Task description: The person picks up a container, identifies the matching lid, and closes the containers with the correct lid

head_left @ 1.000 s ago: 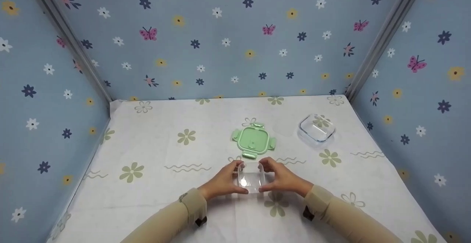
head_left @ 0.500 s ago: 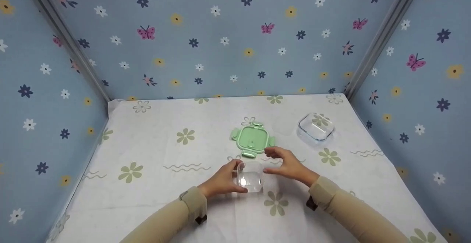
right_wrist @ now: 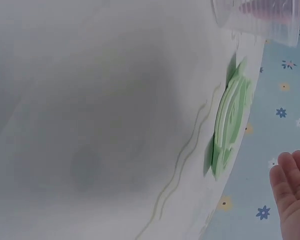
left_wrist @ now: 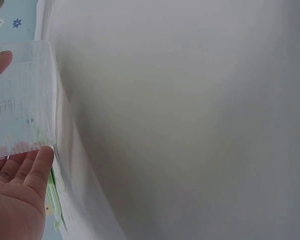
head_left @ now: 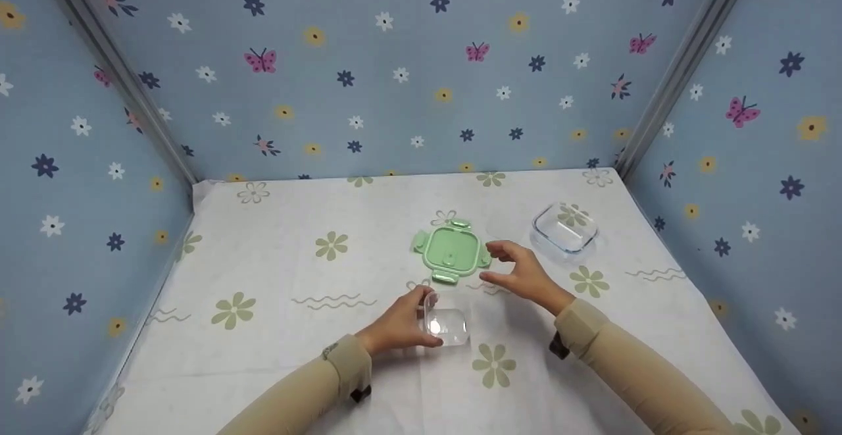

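My left hand (head_left: 398,322) grips a clear plastic container (head_left: 448,327) from its left side, thumb at the near side and fingers at the far side. In the left wrist view, the container (left_wrist: 25,100) shows straight see-through walls between thumb and fingers. My right hand (head_left: 526,278) is held up with thumb and fingers apart and nothing between them, beside the right clip of a green snap-lock lid (head_left: 452,251). That lid lies flat behind the container, its clips spread outward. The right wrist view shows the right fingers (right_wrist: 290,177) straight, away from the lid (right_wrist: 232,120).
A clear glass food container (head_left: 556,245) stands at the back right. Between it and the lid lies a faint, see-through flat shape (head_left: 503,226). A white flowered cloth (head_left: 263,330) covers the table, with blue patterned walls (head_left: 395,112) at the back and sides.
My right hand has let go of the clear container and moved away from it, up and right towards the lid's right clip. The left hand keeps its grip in the same spot.
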`<act>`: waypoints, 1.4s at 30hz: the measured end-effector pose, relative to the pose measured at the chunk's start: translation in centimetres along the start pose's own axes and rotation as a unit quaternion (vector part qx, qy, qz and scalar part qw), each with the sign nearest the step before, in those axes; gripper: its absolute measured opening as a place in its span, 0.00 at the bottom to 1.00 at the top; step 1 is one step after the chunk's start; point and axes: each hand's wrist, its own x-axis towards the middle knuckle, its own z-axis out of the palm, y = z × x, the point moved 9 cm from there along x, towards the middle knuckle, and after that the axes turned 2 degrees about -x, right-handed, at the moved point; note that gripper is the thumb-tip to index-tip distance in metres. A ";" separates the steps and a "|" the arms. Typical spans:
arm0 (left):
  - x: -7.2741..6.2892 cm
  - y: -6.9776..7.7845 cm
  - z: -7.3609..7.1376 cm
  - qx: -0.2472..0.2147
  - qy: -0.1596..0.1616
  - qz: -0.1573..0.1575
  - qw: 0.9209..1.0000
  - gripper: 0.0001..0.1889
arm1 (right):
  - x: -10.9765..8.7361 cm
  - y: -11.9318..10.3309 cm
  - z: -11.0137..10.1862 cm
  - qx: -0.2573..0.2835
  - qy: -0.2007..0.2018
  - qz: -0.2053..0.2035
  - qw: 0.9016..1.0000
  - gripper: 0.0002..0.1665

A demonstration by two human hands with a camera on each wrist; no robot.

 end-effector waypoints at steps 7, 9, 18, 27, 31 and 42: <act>0.0 0.0 -0.2 0.003 0.005 0.000 1.000 0.47 | 1.3 0.6 -1.2 -0.021 0.019 0.016 0.999 0.35; 0.0 0.0 -0.2 0.002 0.005 0.000 1.000 0.47 | 1.7 0.7 -1.5 -0.025 0.025 0.021 0.999 0.34; -0.2 -0.2 -0.1 -0.006 0.006 -0.007 1.000 0.46 | 2.8 0.7 -2.8 -0.050 0.060 0.022 0.997 0.30; 0.0 -0.1 -0.1 0.002 0.005 0.004 1.000 0.46 | 3.4 1.4 -3.4 -0.063 0.070 0.027 0.995 0.31; 0.0 -0.1 -0.1 0.007 0.005 0.004 1.000 0.46 | 3.5 2.1 -3.4 -0.066 0.068 0.040 0.995 0.31; 0.0 -0.2 -0.2 0.016 0.005 -0.001 1.000 0.47 | 3.6 4.5 -2.8 -0.085 0.052 0.073 0.992 0.33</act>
